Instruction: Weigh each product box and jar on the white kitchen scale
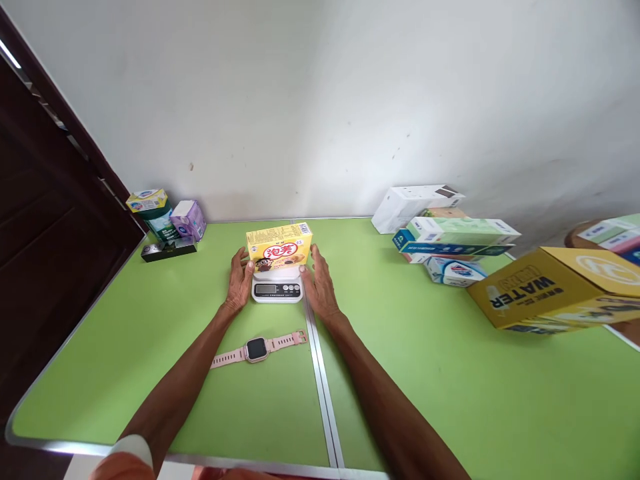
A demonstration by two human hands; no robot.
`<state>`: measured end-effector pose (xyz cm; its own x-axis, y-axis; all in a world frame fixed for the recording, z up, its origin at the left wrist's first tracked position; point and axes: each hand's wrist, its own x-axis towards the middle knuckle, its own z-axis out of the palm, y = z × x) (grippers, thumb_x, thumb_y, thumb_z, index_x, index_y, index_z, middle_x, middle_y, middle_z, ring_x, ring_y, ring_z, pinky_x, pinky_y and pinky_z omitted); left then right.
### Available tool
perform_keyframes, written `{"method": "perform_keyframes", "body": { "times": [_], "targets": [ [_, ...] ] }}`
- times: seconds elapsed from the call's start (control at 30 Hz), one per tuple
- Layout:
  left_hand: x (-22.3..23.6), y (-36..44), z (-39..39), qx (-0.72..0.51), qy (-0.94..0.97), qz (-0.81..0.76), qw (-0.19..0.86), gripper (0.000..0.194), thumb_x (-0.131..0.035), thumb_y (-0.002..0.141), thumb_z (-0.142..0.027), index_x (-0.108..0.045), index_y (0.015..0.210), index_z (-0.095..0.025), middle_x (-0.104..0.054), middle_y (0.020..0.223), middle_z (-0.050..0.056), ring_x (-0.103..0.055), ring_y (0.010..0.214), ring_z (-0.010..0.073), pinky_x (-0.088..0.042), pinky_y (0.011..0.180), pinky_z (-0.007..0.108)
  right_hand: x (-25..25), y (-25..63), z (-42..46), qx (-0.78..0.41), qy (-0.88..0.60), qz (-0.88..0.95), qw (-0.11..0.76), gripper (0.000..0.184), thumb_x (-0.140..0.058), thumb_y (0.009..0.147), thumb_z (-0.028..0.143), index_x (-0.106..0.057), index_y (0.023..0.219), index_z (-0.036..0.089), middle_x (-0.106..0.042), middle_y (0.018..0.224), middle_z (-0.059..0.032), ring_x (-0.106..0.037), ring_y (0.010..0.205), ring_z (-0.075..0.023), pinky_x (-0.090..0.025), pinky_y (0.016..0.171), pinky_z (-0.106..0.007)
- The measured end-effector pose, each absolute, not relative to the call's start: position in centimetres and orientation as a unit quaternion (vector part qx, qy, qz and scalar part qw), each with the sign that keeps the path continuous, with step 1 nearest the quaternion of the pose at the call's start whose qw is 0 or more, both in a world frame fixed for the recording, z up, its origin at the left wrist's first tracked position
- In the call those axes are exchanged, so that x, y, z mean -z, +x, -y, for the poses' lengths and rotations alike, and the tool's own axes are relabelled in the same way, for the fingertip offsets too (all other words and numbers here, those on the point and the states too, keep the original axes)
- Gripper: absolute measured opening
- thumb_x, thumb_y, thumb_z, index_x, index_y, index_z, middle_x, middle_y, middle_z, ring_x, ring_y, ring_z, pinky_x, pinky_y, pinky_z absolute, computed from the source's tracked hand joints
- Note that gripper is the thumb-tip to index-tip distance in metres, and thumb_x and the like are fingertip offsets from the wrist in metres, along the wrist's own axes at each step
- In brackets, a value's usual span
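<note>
Far left, by the wall: a yellow pack (147, 199) rests on a dark green container (161, 222); a purple pack (189, 220) sits beside it, a flat black box (169, 249) in front. Grouped at the edge, they leave the middle accessible.

Left hand (239, 283): grip part-open, fingers loosely curved along the yellow box's left end, thumb near its lower corner. Contact pressure: cannot tell.

Pink watch (257, 350) lies face up nearer the person, strap spread, one end meeting the left forearm in view.

Centre: yellow box (280, 248) stands on the white scale (277, 291), long side forward. The scale seems to carry its weight, the hands apparently steadying both ends. The display faces the person, presumably for easy reading; digits too small to make out.

Right hand (323, 290): grip likewise part-open, fingers up by the box's right end, thumb at the scale's edge. Firm hold or light touch, cannot tell.

Further right: white box (410, 205), stacked cartons (463, 230), then a big yellow carton (545, 287), on the green tabletop (400, 373).
</note>
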<state>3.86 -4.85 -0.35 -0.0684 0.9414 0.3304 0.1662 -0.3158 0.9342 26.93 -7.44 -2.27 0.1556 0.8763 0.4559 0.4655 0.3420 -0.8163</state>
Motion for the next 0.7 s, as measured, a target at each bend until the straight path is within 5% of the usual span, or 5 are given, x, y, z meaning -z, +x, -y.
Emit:
{"method": "perform_keyframes", "body": {
  "times": [0.17,0.43,0.7],
  "targets": [
    [-1.3,4.1,4.6,-0.540,0.634,-0.485,0.268,0.074,-0.061,0.096,-0.076,-0.059,0.145,-0.021,-0.068,0.141,0.017,-0.067,0.127,0.0333,-0.055,0.110,0.049,1.1,26.5,7.7,-0.220,-0.529,0.621,0.534,0.085,-0.039,0.103,0.078,-0.049,0.165,0.021,-0.056,0.165,-0.0154,-0.047,0.156,-0.0353,-0.034,0.135,-0.059],
    [-6.2,5.2,4.0,-0.494,0.705,-0.491,0.136,0.066,-0.061,0.096,-0.071,-0.068,0.135,-0.018,-0.074,0.126,0.017,-0.072,0.105,0.0318,-0.060,0.086,0.045,-0.9,27.2,8.5,-0.217,-0.536,0.600,0.553,0.094,-0.037,0.101,0.085,-0.046,0.166,0.018,-0.058,0.163,-0.0174,-0.056,0.150,-0.0369,-0.046,0.127,-0.058],
    [-8.8,16.5,5.1,-0.472,0.749,-0.378,0.272,0.059,-0.071,0.097,-0.059,-0.065,0.142,-0.021,-0.074,0.134,0.016,-0.073,0.106,0.0311,-0.063,0.083,0.045,-3.6,36.0,13.2,-0.122,-0.582,0.467,0.654,0.077,-0.053,0.103,0.071,-0.054,0.161,0.021,-0.063,0.157,-0.0193,-0.066,0.136,-0.0342,-0.058,0.113,-0.054]
  ]
}}
